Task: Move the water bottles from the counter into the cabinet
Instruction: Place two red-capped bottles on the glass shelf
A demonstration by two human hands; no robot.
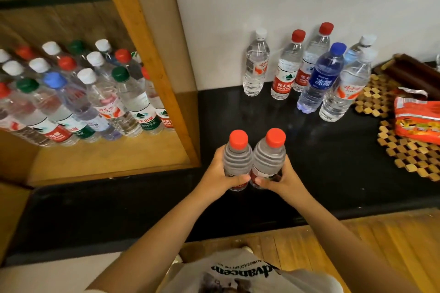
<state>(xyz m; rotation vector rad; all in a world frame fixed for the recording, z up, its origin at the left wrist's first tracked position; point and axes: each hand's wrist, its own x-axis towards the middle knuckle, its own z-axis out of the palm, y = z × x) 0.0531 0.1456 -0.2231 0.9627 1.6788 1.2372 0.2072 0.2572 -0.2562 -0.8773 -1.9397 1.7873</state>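
Both hands, left hand [220, 171] and right hand [282, 177], each grip an upright red-capped bottle [237, 159], the two bottles touching. Cabinet [142, 54] sits far left, so left hand's nearer.

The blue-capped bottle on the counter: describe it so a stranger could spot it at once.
Start at the black counter under the white wall, right of the cabinet. Six bottles stand in a cluster by the wall; the blue-capped bottle is in the front row, second from the right. It alone there has a blue cap and dark blue label; its neighbours have red or white caps.
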